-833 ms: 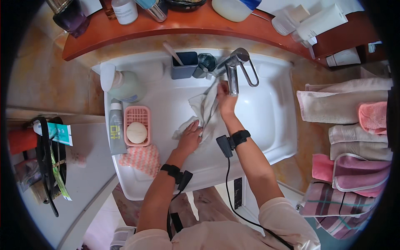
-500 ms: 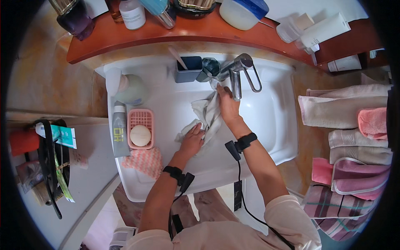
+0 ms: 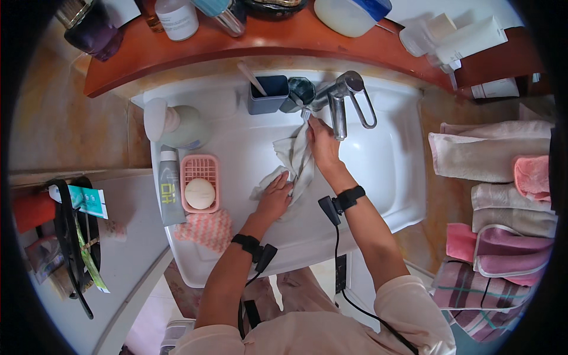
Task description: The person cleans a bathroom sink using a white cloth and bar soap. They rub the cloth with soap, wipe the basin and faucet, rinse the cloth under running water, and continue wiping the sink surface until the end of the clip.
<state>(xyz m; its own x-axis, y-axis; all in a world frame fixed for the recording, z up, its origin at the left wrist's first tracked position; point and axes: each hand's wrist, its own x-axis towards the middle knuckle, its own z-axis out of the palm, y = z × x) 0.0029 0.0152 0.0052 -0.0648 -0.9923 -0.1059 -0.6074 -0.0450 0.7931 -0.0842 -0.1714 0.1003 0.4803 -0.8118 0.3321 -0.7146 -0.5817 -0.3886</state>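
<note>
A crumpled white-grey cloth [image 3: 302, 160] stretches over the white sink's flat left side, up toward the chrome tap [image 3: 337, 109]. My right hand [image 3: 323, 145] is closed on the cloth's upper end, just left of the spout. The fingers of my left hand [image 3: 274, 198] are bent over its lower folds, with the fingertips partly lost among them. Just above my right fingertips, a small pale, shiny piece [image 3: 306, 113] shows at the cloth's tip; its kind is unclear. A dark green glass cup [image 3: 299, 94] and a dark blue-grey square cup [image 3: 267, 94] holding a pale handle stand behind.
On the left of the sink [image 3: 248, 139] are a pump bottle [image 3: 186, 127], a grey tube [image 3: 170, 192], a pink soap dish [image 3: 188, 168] with soap [image 3: 200, 194] and a pink checked cloth [image 3: 207, 229]. Bottles line a red-brown shelf [image 3: 201, 56] above; towels [image 3: 491, 157] hang right.
The view has shifted slightly. My right hand has crept a little upward with the cloth's end, while my left hand stays nearly in place on the lower folds.
</note>
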